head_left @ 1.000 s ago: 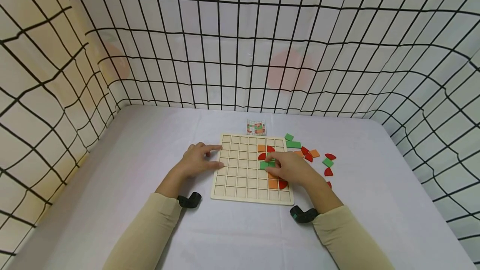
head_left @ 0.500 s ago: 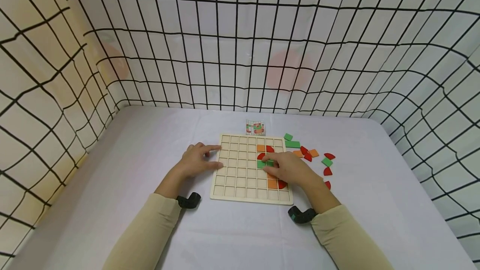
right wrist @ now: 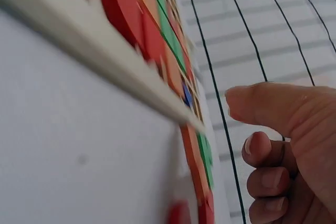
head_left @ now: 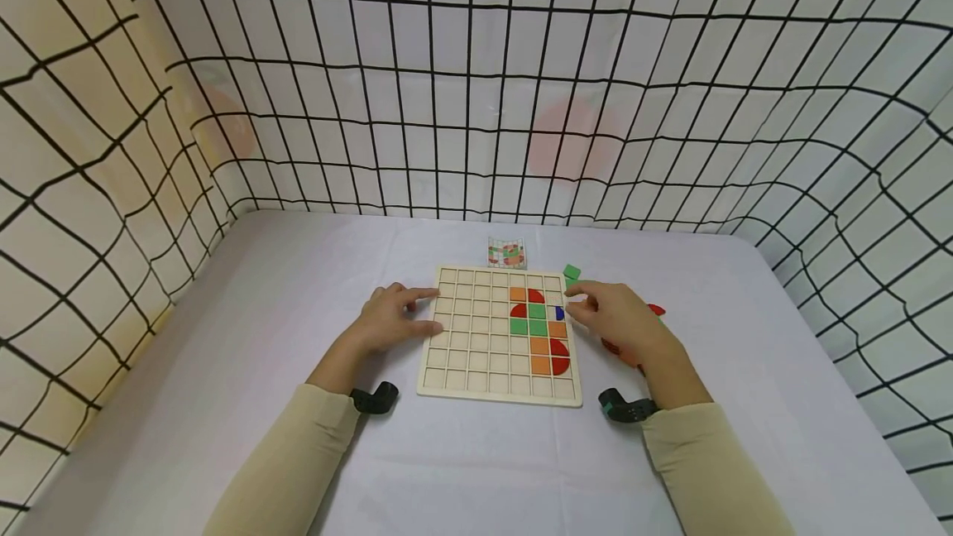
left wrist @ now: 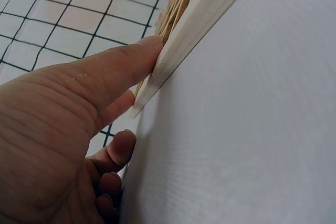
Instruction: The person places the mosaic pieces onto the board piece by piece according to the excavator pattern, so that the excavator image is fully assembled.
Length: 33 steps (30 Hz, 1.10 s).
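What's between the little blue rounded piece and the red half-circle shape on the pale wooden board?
One flat orange square tile lies there; the head view shows it.

Head cam looks forward and down over counter (head_left: 484, 470); wrist cams, low and close, face left hand (left wrist: 58, 124) and right hand (right wrist: 310, 127), all sharing board rim (left wrist: 202, 14).

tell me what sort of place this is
Probably a small tabletop play or recording booth: black netting around three sides, a white-covered table, and a gridded board with coloured pieces.
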Available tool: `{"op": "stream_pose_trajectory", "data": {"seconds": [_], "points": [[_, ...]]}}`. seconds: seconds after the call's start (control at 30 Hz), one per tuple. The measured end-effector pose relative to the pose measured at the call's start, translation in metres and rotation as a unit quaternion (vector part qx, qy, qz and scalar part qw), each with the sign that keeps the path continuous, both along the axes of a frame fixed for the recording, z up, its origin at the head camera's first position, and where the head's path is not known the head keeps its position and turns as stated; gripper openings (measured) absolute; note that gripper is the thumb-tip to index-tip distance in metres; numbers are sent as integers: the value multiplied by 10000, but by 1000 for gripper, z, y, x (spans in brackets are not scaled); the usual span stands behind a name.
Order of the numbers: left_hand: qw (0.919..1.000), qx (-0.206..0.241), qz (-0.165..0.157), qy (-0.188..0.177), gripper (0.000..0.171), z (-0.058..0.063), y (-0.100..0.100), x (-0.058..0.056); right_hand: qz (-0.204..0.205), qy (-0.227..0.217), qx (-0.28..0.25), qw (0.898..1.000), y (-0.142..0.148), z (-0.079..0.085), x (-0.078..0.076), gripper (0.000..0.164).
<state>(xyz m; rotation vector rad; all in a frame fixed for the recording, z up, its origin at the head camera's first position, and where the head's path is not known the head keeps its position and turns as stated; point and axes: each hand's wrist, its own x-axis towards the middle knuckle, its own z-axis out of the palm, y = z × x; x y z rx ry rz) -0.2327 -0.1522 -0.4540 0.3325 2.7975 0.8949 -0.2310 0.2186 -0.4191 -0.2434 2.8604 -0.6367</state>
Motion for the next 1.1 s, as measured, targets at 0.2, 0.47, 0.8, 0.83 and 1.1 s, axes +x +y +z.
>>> {"op": "stream_pose_trajectory", "data": {"seconds": [0.2,0.47,0.8,0.83,1.1], "points": [[10000,-20,-20,25,68,1,0,0,-586,-181,-28,9981,37,-1,-6,46],[10000,-33,-57,50,68,0,0,0,-1313,-342,117,9907,69,-11,-10,48],[9999,-12,-112,57,69,-1,-1,0,-1438,-300,-11,9891,72,-18,-10,46],[9999,-13,-116,63,69,-1,-1,-1,-1416,-317,-24,9894,72,-19,-10,47],[9999,3,-102,56,69,-1,-1,-1,-1279,-485,-77,9906,80,-20,-13,44]]}}
